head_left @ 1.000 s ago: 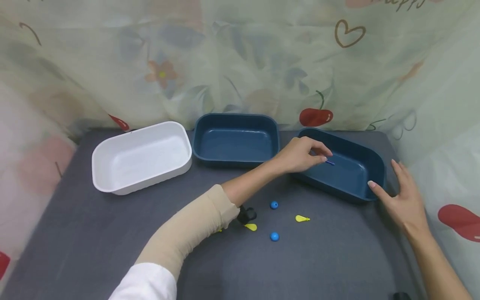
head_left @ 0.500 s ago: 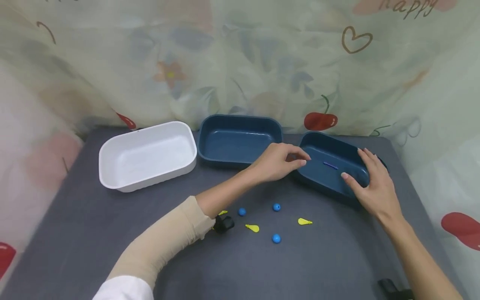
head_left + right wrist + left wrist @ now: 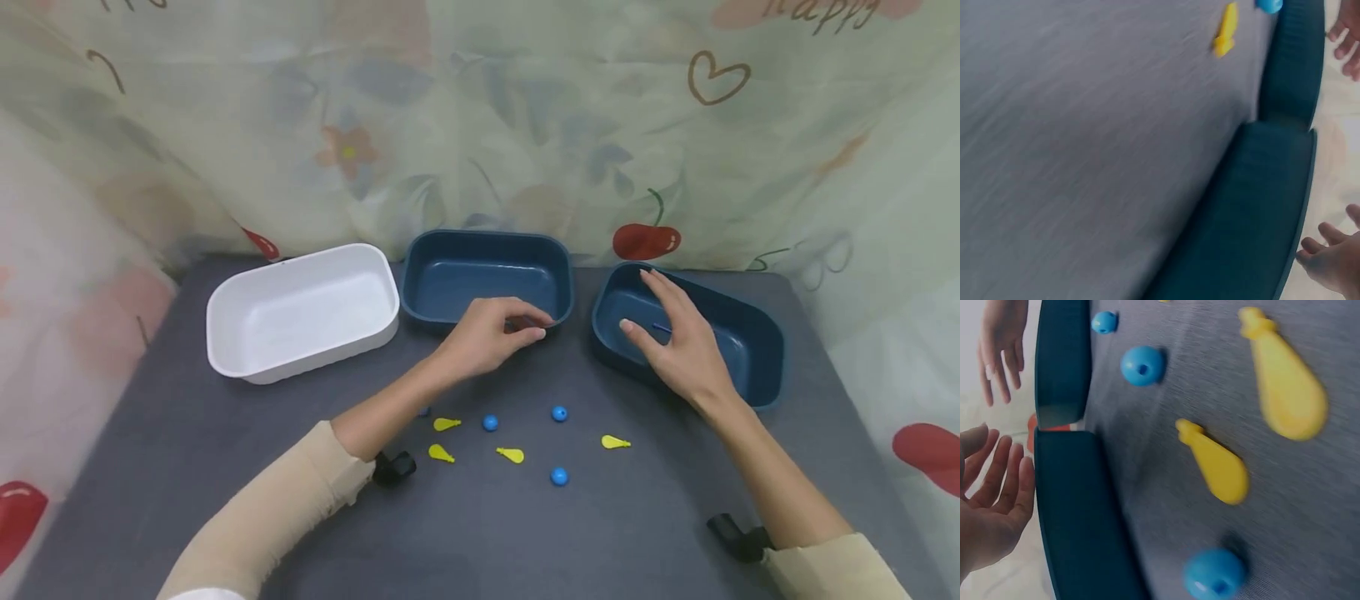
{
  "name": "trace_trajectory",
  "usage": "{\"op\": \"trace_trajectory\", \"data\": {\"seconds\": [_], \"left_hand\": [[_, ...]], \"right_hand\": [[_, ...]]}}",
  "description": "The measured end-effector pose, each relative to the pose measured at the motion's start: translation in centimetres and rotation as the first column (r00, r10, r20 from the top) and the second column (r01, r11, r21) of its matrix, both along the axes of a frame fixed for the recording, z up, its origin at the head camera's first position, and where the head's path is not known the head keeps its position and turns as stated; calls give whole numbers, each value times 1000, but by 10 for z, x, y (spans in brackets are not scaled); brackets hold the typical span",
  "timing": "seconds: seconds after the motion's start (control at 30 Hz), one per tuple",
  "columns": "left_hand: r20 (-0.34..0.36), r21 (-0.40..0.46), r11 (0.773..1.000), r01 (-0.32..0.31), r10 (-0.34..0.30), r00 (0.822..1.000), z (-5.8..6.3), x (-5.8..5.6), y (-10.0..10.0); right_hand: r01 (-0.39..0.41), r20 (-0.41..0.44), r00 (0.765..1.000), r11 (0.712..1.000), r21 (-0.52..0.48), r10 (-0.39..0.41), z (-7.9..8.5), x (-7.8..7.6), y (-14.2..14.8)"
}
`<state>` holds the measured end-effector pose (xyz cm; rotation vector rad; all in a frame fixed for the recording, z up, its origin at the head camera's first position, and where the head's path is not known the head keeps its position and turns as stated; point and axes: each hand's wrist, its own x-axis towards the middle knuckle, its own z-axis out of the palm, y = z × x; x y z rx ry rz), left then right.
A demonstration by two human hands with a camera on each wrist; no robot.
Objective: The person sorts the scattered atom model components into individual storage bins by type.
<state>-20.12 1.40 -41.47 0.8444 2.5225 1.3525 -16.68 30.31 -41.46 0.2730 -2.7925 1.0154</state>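
My left hand hovers at the front right rim of the middle blue bin, its fingers loosely bent; in the left wrist view nothing shows between the fingers of that left hand. Over the right blue bin my right hand is held with fingers extended and thumb apart. A small purple-blue stick lies on that bin's floor, partly covered by the right hand. In the right wrist view the right hand appears beyond the bin wall with nothing in it.
A white bin stands at the left back. On the dark grey table lie several blue beads and several yellow drop-shaped pieces. Black wrist cameras sit below both wrists. A patterned curtain hangs behind.
My left hand has moved left, from over the right blue bin to the middle bin's front rim. The right hand has moved left from the right bin's outer edge to above it. The stick stays inside.
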Motion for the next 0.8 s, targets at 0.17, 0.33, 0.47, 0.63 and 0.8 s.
{"op": "trace_trajectory", "data": {"seconds": [0.17, 0.33, 0.47, 0.63, 0.8], "left_hand": [[10, 7, 999, -38, 38, 999, -6, 8, -21], [44, -2, 997, -72, 72, 996, -9, 14, -38], [47, -20, 995, -95, 96, 994, -9, 20, -49], [27, -53, 991, -124, 126, 992, -11, 26, -62], [54, -63, 987, -148, 151, 987, -20, 32, -78]], "right_hand": [[-22, -4, 1000, 999, -49, 22, 1, -12, -21], [-15, 16, 1000, 996, -85, 17, 1, -24, -39], [-19, 37, 999, 992, -126, 24, 1, -31, -54], [-47, 50, 997, 983, -177, 57, 2, -37, -70], [-46, 86, 994, 970, -237, 68, 2, -39, -80]]}}
